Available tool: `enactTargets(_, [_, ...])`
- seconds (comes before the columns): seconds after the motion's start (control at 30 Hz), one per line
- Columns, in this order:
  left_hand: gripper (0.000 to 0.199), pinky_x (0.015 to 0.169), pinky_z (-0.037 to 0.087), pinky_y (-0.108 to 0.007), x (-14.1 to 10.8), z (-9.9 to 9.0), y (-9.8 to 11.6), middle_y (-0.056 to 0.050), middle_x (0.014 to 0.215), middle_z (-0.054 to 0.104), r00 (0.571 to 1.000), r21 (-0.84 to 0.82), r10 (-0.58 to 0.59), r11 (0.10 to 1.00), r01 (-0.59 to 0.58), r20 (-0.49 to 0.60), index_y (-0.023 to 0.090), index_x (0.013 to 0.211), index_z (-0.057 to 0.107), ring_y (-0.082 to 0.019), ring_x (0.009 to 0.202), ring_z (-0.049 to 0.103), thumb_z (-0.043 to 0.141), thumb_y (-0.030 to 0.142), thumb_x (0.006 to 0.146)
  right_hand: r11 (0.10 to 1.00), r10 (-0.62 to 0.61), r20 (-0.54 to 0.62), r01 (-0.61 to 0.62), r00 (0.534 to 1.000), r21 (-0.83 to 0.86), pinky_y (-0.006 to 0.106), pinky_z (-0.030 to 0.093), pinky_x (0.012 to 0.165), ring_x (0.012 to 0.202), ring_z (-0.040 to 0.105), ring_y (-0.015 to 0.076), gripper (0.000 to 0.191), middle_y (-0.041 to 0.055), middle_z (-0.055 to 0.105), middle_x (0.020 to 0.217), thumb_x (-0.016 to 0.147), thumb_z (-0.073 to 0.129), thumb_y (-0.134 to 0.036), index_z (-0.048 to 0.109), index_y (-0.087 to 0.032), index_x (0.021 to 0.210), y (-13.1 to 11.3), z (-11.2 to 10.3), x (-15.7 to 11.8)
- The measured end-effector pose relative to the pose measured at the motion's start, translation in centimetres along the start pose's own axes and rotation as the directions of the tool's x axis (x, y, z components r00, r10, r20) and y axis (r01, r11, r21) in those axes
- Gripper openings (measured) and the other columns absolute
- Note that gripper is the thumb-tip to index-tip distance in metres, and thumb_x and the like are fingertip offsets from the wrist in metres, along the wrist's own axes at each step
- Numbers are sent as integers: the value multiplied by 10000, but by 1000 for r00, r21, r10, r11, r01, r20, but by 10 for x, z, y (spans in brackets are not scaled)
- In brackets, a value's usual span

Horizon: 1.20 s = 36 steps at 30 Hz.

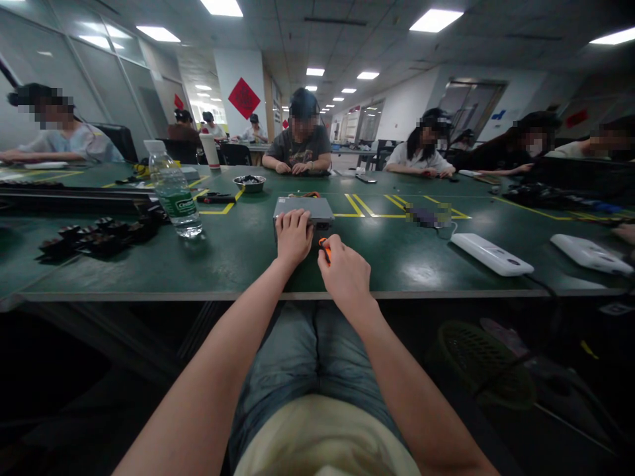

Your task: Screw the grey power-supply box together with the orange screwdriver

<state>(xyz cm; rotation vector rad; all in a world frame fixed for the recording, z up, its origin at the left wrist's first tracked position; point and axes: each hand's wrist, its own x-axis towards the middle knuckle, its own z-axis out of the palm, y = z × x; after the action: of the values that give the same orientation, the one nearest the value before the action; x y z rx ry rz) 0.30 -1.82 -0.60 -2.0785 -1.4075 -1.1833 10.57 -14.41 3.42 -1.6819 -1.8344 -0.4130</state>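
A grey metal computer power supply (320, 209) sits on the green table in front of me, with its socket face turned toward me and some coloured wires at its far side. My left hand (295, 235) grips its left part, fingers over the top. Just right of it, my right hand (346, 266) is closed around an orange and black screwdriver (325, 248). Most of the screwdriver is hidden by the fingers, and its tip cannot be made out.
To the left stand a water bottle (173, 192) and a pile of black parts (102, 238). A metal bowl (249, 184) holds small dark pieces. A white power strip (491, 254) lies at right. Across the green table (248, 268), several people sit working.
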Motion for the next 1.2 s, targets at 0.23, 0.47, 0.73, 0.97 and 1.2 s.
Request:
enactTargets(0.23, [352, 1090, 163, -433, 0, -2, 0, -63, 1265, 495, 1000, -3, -4, 1000, 4, 9, 222, 1208, 462, -235, 1205, 378, 393, 287, 869, 995, -50, -92, 58, 995, 83, 286, 415, 692, 862, 539, 200, 180, 77, 571, 964, 879, 426, -263, 560, -189, 975, 5, -1, 5])
enactTargets(0.47, [360, 1090, 159, -438, 0, -3, 0, -66, 1268, 492, 1000, -3, -4, 1000, 4, 14, 222, 1214, 457, -238, 1210, 373, 398, 285, 864, 982, -38, -219, 77, 975, 173, 330, 432, 769, 896, 524, 208, 267, 103, 559, 998, 904, 362, -251, 486, -157, 1120, 2, 11, 2])
enactTargets(0.73, [358, 1089, 162, -440, -1, -4, 0, -69, 1264, 494, 1000, -4, 5, 1000, -5, 26, 220, 1212, 453, -234, 1215, 368, 389, 281, 864, 916, -176, -420, 304, 890, 261, 329, 422, 886, 1006, 510, 176, 161, 77, 592, 1035, 892, 406, -202, 541, -199, 979, 13, 46, -1])
enactTargets(0.97, [367, 1088, 159, -443, -1, -3, 1, -78, 1276, 486, 1000, -5, -6, 1000, 6, 17, 214, 1216, 452, -239, 1215, 372, 396, 281, 860, 894, -38, -517, 261, 855, 365, 337, 482, 805, 958, 545, 170, 161, 84, 550, 964, 881, 422, -236, 427, -202, 1038, 24, 62, 5])
enactTargets(1.2, [371, 1090, 154, -448, 0, -3, 0, -79, 1278, 486, 1000, -23, -9, 1000, 9, 25, 217, 1217, 453, -239, 1221, 368, 397, 270, 854, 869, -26, -518, 276, 855, 412, 378, 477, 806, 992, 524, 189, 127, 94, 504, 997, 850, 448, -234, 399, -216, 966, 23, 61, 6])
